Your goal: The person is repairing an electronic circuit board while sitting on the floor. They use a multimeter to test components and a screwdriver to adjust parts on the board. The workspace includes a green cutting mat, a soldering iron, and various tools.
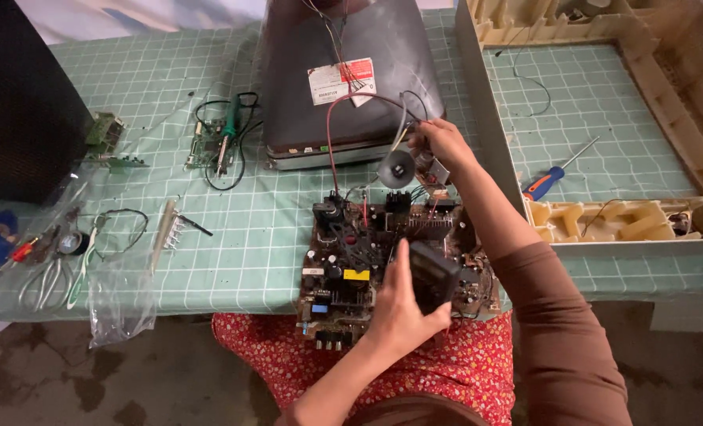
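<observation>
- Left hand (399, 304) at 6 o'clock, clenched around a black boxy meter (434, 272), held over the circuit board (351, 260).
- Board sits at table edge, half over the person's lap, near side overhanging.
- Right hand (446, 142) at 1 o'clock from the board, pinching wires beside the round suction cap (397, 168) on the red lead (329, 134).
- Picture tube (351, 71) at 12 o'clock, face down on the checked table (233, 237).
- Screwdriver (553, 180) at 3 o'clock, soldering iron (226, 134) at 10, scissors (47, 276) at 9.
- Risks, my read: tube may hold charge, bare fingers near that cap could get shocked; board could slide off the lap; tugged leads could snap.
</observation>
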